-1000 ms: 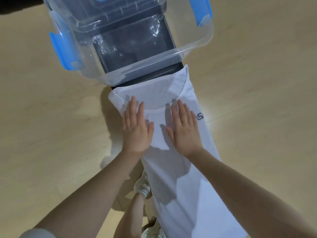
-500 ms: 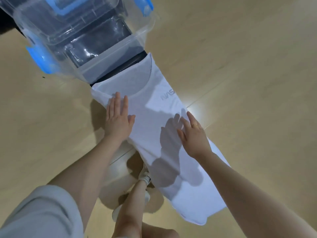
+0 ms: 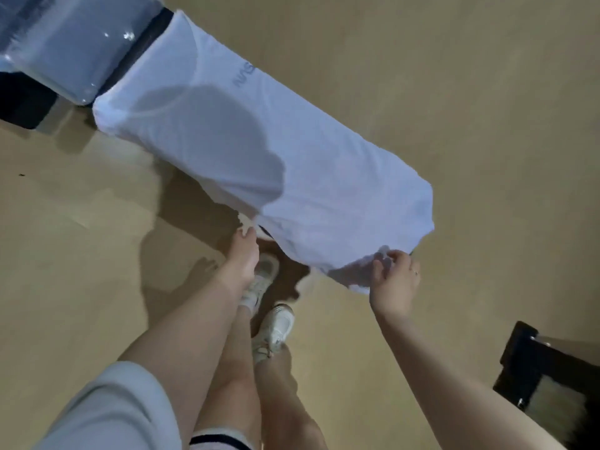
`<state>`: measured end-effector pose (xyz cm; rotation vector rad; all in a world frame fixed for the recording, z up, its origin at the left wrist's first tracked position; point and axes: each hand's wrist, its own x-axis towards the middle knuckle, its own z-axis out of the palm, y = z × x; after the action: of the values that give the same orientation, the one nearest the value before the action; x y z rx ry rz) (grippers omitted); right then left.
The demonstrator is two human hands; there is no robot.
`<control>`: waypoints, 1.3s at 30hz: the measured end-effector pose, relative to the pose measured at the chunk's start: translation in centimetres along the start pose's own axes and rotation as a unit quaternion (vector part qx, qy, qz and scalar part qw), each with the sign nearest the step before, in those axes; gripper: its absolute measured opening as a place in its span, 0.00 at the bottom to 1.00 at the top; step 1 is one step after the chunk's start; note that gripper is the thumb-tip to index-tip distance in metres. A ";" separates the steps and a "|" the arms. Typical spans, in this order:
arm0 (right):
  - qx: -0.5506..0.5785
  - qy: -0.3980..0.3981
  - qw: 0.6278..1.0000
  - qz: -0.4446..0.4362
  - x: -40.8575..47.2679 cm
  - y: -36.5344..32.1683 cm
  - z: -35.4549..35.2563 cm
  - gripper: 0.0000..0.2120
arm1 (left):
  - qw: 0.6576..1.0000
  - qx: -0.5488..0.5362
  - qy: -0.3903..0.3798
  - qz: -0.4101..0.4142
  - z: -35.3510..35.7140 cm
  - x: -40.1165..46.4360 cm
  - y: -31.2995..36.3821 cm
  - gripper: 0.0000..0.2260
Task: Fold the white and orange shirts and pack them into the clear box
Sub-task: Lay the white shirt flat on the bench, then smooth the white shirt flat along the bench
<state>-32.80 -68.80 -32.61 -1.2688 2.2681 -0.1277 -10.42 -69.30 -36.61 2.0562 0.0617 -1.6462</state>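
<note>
white nasa shirt (image 3: 259, 151) lies as a long strip on the table, collar end upper left by the clear box (image 3: 65, 43), hem lower right. right hand (image 3: 394, 280) pinches a hem corner; left hand (image 3: 242, 254) fingers at the other, grip unclear. next fold prob goes hem toward collar.

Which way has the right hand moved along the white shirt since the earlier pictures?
Yes. The right hand has moved from beside the collar, near the clear box, down to the hem of the white shirt, where its fingers now pinch a corner.
</note>
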 end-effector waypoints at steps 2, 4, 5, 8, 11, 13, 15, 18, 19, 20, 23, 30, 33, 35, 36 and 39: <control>0.083 0.015 0.992 0.093 -0.5 2.4 1.0 0.20 | 0.994 -0.080 -0.040 -0.055 1.2 1.0 -2.1 0.21; 0.244 -0.028 0.957 0.156 -0.4 4.3 2.4 0.21 | 0.984 -0.133 -0.081 -0.084 2.4 1.7 -3.9 0.22; 0.307 -0.058 0.934 0.175 -0.3 5.0 3.0 0.19 | 0.980 -0.149 -0.098 -0.090 3.0 2.0 -4.8 0.22; 0.376 -0.107 0.902 0.184 0.3 6.4 4.1 0.22 | 0.972 -0.164 -0.126 -0.114 4.8 2.1 -7.1 0.24; 0.420 -0.104 0.874 0.222 0.5 6.9 4.8 0.23 | 0.970 -0.143 -0.135 -0.141 6.1 1.4 -9.3 0.25; 0.429 -0.077 0.861 0.261 0.1 7.0 4.6 0.17 | 0.968 -0.123 -0.154 -0.157 6.7 0.2 -10.7 0.25; 0.436 -0.056 0.853 0.281 -0.7 6.9 4.0 0.10 | 0.964 -0.089 -0.183 -0.172 7.1 -1.2 -11.7 0.26; 0.488 -0.053 0.830 0.265 -1.9 6.7 2.3 0.07 | 0.937 -0.092 -0.244 -0.231 8.3 -4.0 -12.0 0.29; 0.512 -0.063 0.820 0.246 -2.3 6.3 1.5 0.08 | 0.925 -0.111 -0.265 -0.250 8.8 -5.2 -11.9 0.30; 0.538 -0.075 0.808 0.229 -2.7 5.8 0.7 0.10 | 0.913 -0.131 -0.285 -0.261 9.4 -6.5 -11.5 0.31; 0.576 -0.121 0.784 0.195 -3.2 4.2 -1.8 0.17 | 0.896 -0.191 -0.312 -0.253 11.4 -10.2 -9.8 0.24; 0.619 -0.169 0.730 0.234 -0.5 2.1 -4.5 0.14 | 0.898 -0.375 -0.151 -0.177 12.7 -13.0 -5.9 0.08; 0.590 -0.190 0.729 0.290 2.2 2.7 -4.5 0.03 | 0.906 -0.383 -0.081 -0.161 12.8 -13.3 -4.6 0.04; 0.578 -0.190 0.720 0.333 4.0 3.4 -4.3 0.05 | 0.908 -0.390 -0.044 -0.150 13.2 -13.2 -4.4 0.04; 0.580 -0.186 0.710 0.354 4.9 3.8 -4.2 0.06 | 0.905 -0.398 -0.033 -0.147 13.5 -13.4 -4.5 0.05; 0.594 -0.209 0.667 0.398 7.3 5.2 -4.2 0.08 | 0.883 -0.450 -0.024 -0.127 14.8 -14.3 -4.3 0.06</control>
<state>-41.87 -72.61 -33.64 0.3841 1.5072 -0.7405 -29.04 -67.68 -27.05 1.3070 0.9297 -1.3974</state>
